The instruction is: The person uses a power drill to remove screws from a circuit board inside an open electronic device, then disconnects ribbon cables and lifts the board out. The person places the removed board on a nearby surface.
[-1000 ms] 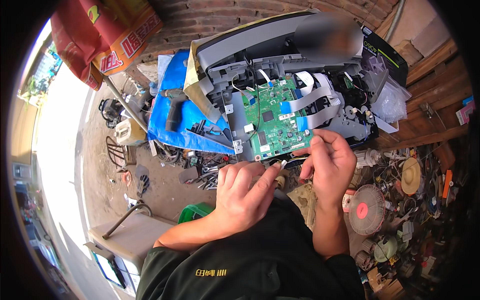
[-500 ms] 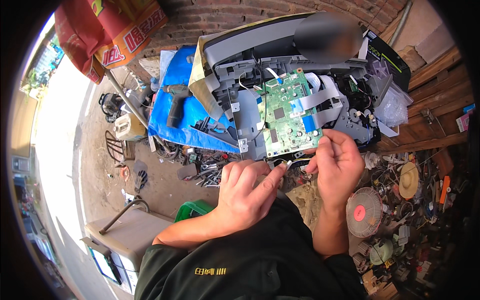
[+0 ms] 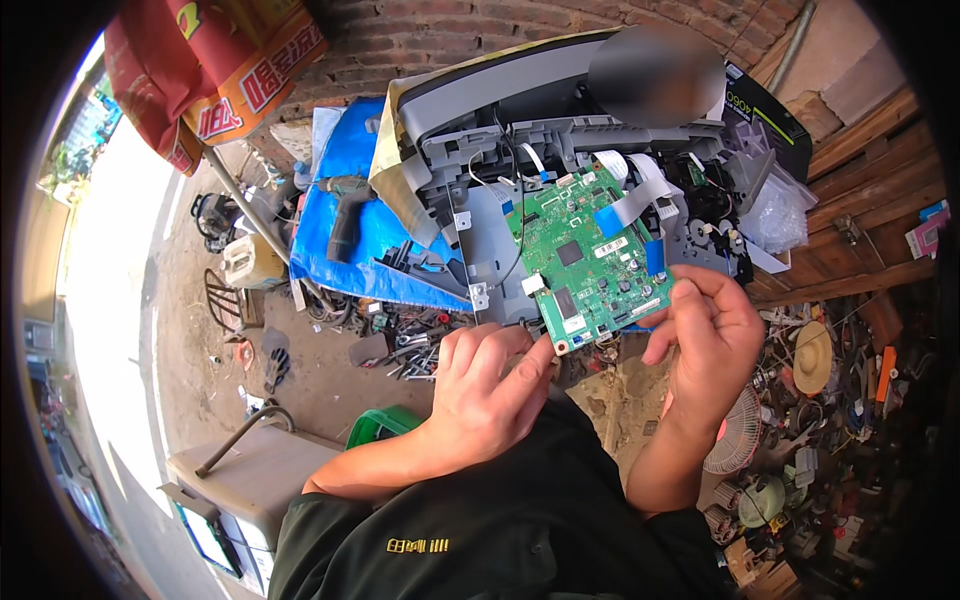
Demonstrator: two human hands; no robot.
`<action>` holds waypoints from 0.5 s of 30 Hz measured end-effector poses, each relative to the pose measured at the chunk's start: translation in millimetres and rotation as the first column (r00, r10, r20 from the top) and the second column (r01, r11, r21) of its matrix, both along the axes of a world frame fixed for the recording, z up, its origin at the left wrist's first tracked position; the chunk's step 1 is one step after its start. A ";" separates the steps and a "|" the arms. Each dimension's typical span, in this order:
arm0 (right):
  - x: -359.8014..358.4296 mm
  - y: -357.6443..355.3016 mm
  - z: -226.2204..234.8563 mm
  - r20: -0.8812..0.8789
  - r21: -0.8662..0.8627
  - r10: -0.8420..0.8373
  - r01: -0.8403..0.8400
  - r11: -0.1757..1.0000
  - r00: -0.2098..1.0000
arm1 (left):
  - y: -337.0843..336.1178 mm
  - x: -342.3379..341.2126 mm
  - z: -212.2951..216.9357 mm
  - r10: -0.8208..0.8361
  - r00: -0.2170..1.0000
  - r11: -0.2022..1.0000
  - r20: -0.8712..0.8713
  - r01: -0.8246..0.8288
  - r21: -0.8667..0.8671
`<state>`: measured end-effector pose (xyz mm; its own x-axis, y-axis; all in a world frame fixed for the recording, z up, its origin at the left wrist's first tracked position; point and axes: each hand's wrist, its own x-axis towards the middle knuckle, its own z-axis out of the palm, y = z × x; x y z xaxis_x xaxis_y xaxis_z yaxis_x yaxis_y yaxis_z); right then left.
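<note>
My right hand [image 3: 715,325] pinches the right lower corner of a green circuit board [image 3: 590,255], thumb on top and fingers beneath. The board is tilted and juts toward me past the opened grey machine housing [image 3: 480,225]. My left hand [image 3: 490,380] is closed, its thumb and forefinger at the board's near left corner; its fingertips are partly hidden. A white ribbon cable [image 3: 640,203] with a blue end lies over the board's upper right. Another blue cable end [image 3: 655,257] hangs at the right edge. A white-and-blue cable tip [image 3: 535,160] stands loose behind the board.
A cordless drill [image 3: 348,215] lies on a blue sheet [image 3: 320,255] at left. Hand tools [image 3: 415,355] are strewn on the ground below. A green bin [image 3: 385,425] stands by my left forearm. At right are a fan [image 3: 735,435], scattered parts and wooden planks [image 3: 865,230].
The board has come toward me and turned, rising off the housing with my right hand, which moved right. The ribbon cable ends now sit nearer its right edge. The left hand barely moved.
</note>
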<state>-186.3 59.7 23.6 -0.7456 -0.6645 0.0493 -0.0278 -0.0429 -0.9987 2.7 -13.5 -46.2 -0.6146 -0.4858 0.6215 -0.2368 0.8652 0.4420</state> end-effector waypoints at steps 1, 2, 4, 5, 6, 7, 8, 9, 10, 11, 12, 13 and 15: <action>-2.8 2.2 1.4 0.009 0.005 0.019 -0.019 1.000 1.000 | -0.1 -0.2 -0.1 0.001 1.000 1.000 0.001 -0.001 -0.001; -5.8 4.5 3.5 0.017 0.009 0.038 -0.038 0.999 0.999 | -0.2 -0.4 -0.1 0.003 1.000 1.000 0.002 -0.003 -0.001; -9.3 8.2 4.6 0.037 0.020 0.059 -0.059 0.998 0.998 | 0.1 -1.9 -0.3 0.003 1.000 1.000 0.002 -0.003 0.005; -10.3 9.4 2.5 0.052 0.025 0.064 -0.065 0.998 0.997 | 0.7 -1.8 -0.1 0.007 1.000 1.000 0.005 -0.007 0.012; -11.2 10.5 1.6 0.068 0.029 0.069 -0.072 0.997 0.995 | 1.1 -2.0 0.0 0.011 1.000 1.000 0.009 -0.011 0.018; -10.4 10.9 2.4 0.056 0.042 0.055 -0.057 0.997 0.997 | 1.1 -2.2 -0.1 0.012 1.000 1.000 0.014 -0.012 0.020; -8.0 10.4 3.3 0.045 0.055 0.040 -0.042 0.998 0.998 | 1.0 -2.5 -0.2 0.013 1.000 1.000 0.019 -0.013 0.021; -5.2 9.5 3.2 0.035 0.066 0.026 -0.029 0.997 0.999 | 0.9 -2.1 -0.4 0.015 1.000 1.000 0.026 -0.016 0.021; -3.1 8.6 2.7 0.005 0.065 0.017 -0.017 0.998 1.000 | 1.2 -2.3 -0.2 0.014 0.999 0.999 0.030 -0.015 0.029; -1.4 7.5 2.1 -0.025 0.064 0.007 -0.005 0.998 1.000 | 1.6 -2.6 0.6 0.012 0.999 0.999 0.034 -0.013 0.037; -0.7 6.6 2.2 -0.055 0.061 -0.004 0.007 0.998 0.998 | 1.6 -2.9 2.0 0.010 0.999 0.999 0.038 -0.011 0.044; -0.8 5.9 2.8 -0.062 0.069 0.001 0.003 0.998 0.998 | 1.5 -2.6 3.4 0.007 0.999 0.999 0.049 -0.009 0.045; -2.2 5.3 4.6 -0.077 0.084 0.009 -0.003 0.996 0.997 | 0.4 -0.9 7.4 0.001 0.998 0.999 0.068 -0.004 0.047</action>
